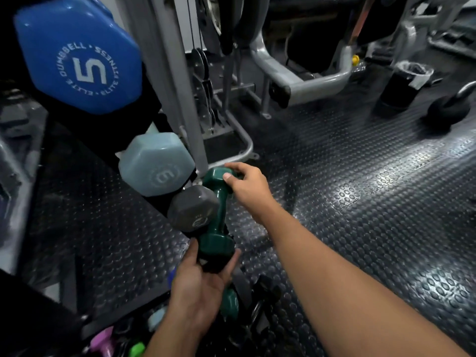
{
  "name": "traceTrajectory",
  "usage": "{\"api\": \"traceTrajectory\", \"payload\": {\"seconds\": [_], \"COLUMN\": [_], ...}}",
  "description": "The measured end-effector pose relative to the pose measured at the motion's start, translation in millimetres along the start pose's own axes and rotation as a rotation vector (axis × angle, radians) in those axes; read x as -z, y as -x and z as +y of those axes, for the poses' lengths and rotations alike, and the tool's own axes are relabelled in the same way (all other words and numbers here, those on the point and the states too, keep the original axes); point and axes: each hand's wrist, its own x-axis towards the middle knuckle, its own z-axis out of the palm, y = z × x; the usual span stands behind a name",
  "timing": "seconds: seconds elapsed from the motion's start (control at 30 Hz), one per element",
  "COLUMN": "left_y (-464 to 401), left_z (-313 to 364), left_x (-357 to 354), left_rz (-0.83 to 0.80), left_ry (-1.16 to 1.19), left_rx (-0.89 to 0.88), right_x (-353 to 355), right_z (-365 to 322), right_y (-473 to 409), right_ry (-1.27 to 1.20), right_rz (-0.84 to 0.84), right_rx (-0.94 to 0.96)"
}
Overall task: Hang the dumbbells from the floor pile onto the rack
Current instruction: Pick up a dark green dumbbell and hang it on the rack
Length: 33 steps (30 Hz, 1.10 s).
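— Hands first: what is each one doing?

— Both are on the dark green hex-ended dumbbell [219, 215]. The right hand [247, 185] pinches the far head, thumb on top and fingers curled over its far side. The left hand [199, 284] cups the near head from below, palm up, thumb on one side and fingers wrapping the other.

— And where is that dumbbell?

— Off the floor, held nearly lengthwise away from the person, its handle lying just beside the grey hexagonal dumbbell [193, 208] at the lowest visible spot on the black rack [152, 109]. Whether it touches the rack, I cannot tell.

— What else hangs there?

— Above the grey one sits a pale blue hexagonal dumbbell [157, 163], and above that a bright blue one marked 5 [79, 55].

— And the pile?

— Under the left wrist: another green dumbbell [230, 304], a pink one [103, 341], a lime green one [137, 350] and a small pale blue one [157, 318], partly hidden and blurred.

— Further out?

— Black studded rubber flooring [360, 202], a grey machine frame [296, 78], a black kettlebell [448, 109] and a black bin [401, 83].
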Motion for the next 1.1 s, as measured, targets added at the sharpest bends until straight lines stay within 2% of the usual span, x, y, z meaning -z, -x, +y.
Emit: {"api": "traceTrajectory", "payload": {"seconds": [0.43,0.6,0.83,1.1], "left_y": [-11,-12,-11,-14], "left_z": [2,0,-2,-3], "left_x": [-10,-16,-14,5], "left_rz": [-0.052,-0.040,-0.012,-0.009], "left_ry": [0.069,0.074,0.061,-0.054], "left_rx": [0.007,0.030,0.064,0.068], "right_x": [-27,-41,-58,-63], "right_z": [-10,-6,24,19], "right_y": [-34,-48,-69,-59], "right_ry": [0.072,0.052,-0.189,-0.044], "right_rz": [0.024,-0.067,-0.319,-0.420], "right_rx": [0.048,0.031,-0.046,0.003]}}
